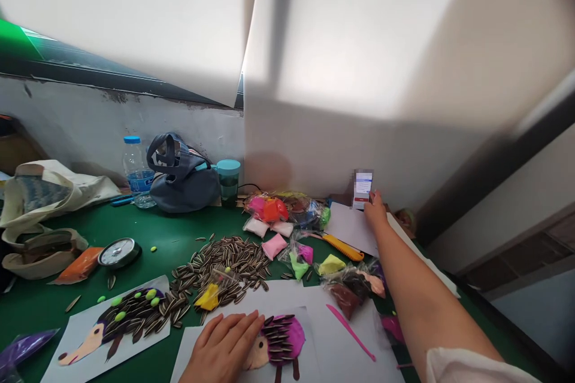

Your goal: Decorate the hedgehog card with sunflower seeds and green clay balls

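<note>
My left hand [224,344] lies flat on a white sheet, over the face side of a hedgehog picture [287,338] with a purple clay body and sunflower seeds as spines. My right hand [376,210] reaches far forward to a phone [363,187] propped upright against the wall, its fingers at the lower right edge of the lit screen. Whether they grip the phone or only touch it is unclear. Left of my left hand is another hedgehog picture [112,332] with dark seeds and green dots.
A seed pile [224,269], clay packets [274,245], a yellow cutter [344,247] and a pink tool [350,332] lie mid-table. Behind stand a water bottle [138,176], blue bag [186,182] and teal-lidded cup [229,182]. A round dial [119,252] sits left.
</note>
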{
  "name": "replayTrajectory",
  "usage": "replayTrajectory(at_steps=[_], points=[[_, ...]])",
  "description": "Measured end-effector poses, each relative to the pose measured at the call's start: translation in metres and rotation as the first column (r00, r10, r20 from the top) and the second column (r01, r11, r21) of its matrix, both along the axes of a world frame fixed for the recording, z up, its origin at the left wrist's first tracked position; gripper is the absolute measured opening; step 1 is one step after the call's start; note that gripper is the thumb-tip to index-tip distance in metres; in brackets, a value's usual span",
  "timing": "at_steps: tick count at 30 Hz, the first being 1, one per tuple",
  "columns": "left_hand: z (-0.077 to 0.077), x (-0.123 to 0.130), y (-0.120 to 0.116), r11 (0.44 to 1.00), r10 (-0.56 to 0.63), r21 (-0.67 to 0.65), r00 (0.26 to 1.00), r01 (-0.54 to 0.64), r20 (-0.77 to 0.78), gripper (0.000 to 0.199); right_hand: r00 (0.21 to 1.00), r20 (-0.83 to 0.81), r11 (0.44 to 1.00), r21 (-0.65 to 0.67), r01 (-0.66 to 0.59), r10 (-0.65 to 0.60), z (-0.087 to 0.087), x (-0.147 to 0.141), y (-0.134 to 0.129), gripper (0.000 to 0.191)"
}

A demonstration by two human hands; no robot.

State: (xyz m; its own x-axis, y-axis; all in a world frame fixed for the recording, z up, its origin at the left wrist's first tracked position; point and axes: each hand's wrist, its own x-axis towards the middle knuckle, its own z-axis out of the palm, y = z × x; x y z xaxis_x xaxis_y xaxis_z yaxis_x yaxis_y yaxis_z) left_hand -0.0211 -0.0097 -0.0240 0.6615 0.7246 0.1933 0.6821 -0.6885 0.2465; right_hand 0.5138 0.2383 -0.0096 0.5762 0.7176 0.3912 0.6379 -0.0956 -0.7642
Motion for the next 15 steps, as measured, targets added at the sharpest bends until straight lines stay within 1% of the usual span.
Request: replayTrajectory(at_steps=[4,9,12,15], points=[[0.006,0.001,0.0,1.0,-0.006,0.029,1.0,0.006,-0.008,0.084,1.0,0.017,0.999,-0.036,0.009,-0.008,-0.003,0.003,0.005,0.083],[0.012,0.002,-0.001,0.999,-0.011,0.047,1.0,0.012,-0.022,0.093,0.999,0.027,0.996,-0.086,0.027,-0.024,-0.001,0.003,0.005,0.084],[0.012,0.002,-0.001,0.999,-0.011,0.033,0.999,0.012,-0.03,0.096,0.999,0.037,0.996,-0.077,0.039,-0.036,0.005,0.001,0.001,0.083],[0.011,0.002,-0.001,1.0,-0.007,0.028,1.0,0.007,-0.025,0.099,0.997,0.04,0.998,-0.032,0.06,-0.059,0.016,-0.004,-0.008,0.082]])
